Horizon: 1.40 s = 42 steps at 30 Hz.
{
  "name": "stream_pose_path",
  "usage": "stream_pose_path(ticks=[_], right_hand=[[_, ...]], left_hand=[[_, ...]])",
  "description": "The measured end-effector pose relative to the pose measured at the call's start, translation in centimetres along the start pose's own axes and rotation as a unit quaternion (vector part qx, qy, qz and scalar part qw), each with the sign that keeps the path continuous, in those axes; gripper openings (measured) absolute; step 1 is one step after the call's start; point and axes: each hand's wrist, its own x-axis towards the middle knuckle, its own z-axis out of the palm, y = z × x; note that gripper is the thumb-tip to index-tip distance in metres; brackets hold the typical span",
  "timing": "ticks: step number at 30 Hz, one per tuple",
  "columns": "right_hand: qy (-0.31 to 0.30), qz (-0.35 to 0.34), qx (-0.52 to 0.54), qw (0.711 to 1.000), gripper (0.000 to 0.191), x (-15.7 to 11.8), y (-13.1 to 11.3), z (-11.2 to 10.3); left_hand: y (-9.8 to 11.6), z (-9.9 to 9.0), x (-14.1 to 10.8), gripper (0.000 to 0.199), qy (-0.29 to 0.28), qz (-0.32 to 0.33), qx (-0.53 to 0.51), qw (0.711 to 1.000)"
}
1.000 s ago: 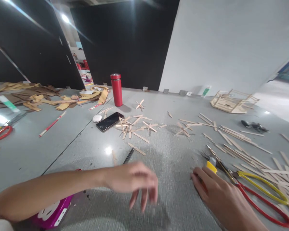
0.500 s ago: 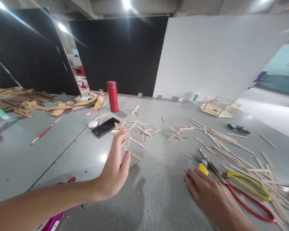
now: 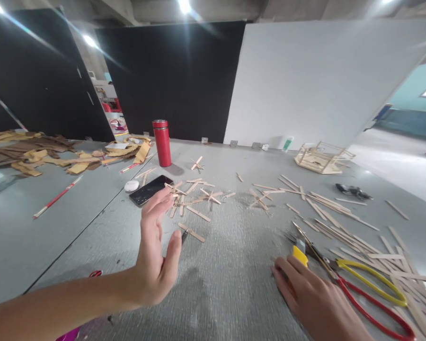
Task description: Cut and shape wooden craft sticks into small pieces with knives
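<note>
My left hand is raised over the table, palm turned to the right. Its thumb stands apart from the fingers and nothing shows between them. Just past the thumb a dark pointed tool tip touches a flat wooden stick; the rest of that tool is hidden. At the right, my right hand lies low with its fingers curled over yellow-handled pliers, whose jaws point away from me. Beside it lie scissors with one yellow and one red handle loop. Crossed sticks stand in the middle.
A black phone, a white case and a red flask are at the left back. Many loose sticks cover the right side. Behind them sits a wooden stick frame. Cardboard scraps lie far left.
My left hand has moved left and tilted more upright, uncovering the dark tool tip by the stick. My right hand stays on the pliers. The view has shifted slightly.
</note>
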Motion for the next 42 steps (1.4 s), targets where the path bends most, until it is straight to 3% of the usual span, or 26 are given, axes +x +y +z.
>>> stream_pose_path(ticks=[18,21,24,26,28,30,31,33,35,37,39,41,42], right_hand=[[-0.029,0.014,0.031,0.999,0.026,-0.8,-0.1,-0.1],[-0.011,0.017,0.069,0.997,0.041,-1.1,0.3,-0.5],[0.023,0.040,0.096,0.994,0.042,-0.7,0.1,-1.7],[0.044,0.068,0.134,0.988,0.034,-0.1,-0.7,-2.9],[-0.009,0.099,0.239,0.966,0.027,0.7,-2.2,-4.1],[-0.078,0.139,0.401,0.902,0.028,1.5,-4.0,-4.9],[-0.103,0.145,0.474,0.862,0.029,1.7,-5.0,-5.1],[-0.127,0.151,0.572,0.796,0.031,2.2,-7.0,-5.0],[-0.113,0.141,0.615,0.767,0.031,2.9,-8.8,-4.8],[-0.075,0.103,0.609,0.783,0.031,4.1,-10.2,-4.5],[-0.032,0.026,0.528,0.848,0.034,6.1,-10.7,-4.1],[-0.007,-0.072,0.346,0.935,0.044,8.8,-10.3,-3.4],[-0.012,-0.100,0.304,0.947,0.044,10.3,-10.0,-2.9]], left_hand=[[-0.5,-0.3,-0.2,0.059,-0.032,-0.008,0.013,0.999],[-0.6,-0.3,-0.4,0.056,-0.045,-0.018,0.018,0.999],[-0.4,-0.5,-0.3,0.048,-0.082,-0.067,0.019,0.994],[0.3,-0.7,0.2,0.039,-0.139,-0.103,0.025,0.985],[1.6,-1.0,0.8,0.027,-0.246,-0.161,0.036,0.955],[3.2,-1.2,1.2,0.022,-0.412,-0.289,0.043,0.863],[4.0,-1.1,1.3,0.028,-0.465,-0.343,0.029,0.815],[5.1,-0.9,1.0,0.045,-0.515,-0.407,-0.045,0.754],[5.6,-0.4,0.5,0.048,-0.533,-0.445,-0.146,0.705],[5.5,-0.1,0.3,0.032,-0.527,-0.462,-0.198,0.685],[5.2,-0.2,0.6,0.032,-0.517,-0.472,-0.185,0.690],[4.8,-0.6,1.1,0.035,-0.532,-0.462,-0.126,0.698],[4.6,-0.7,1.4,0.036,-0.544,-0.447,-0.093,0.704]])
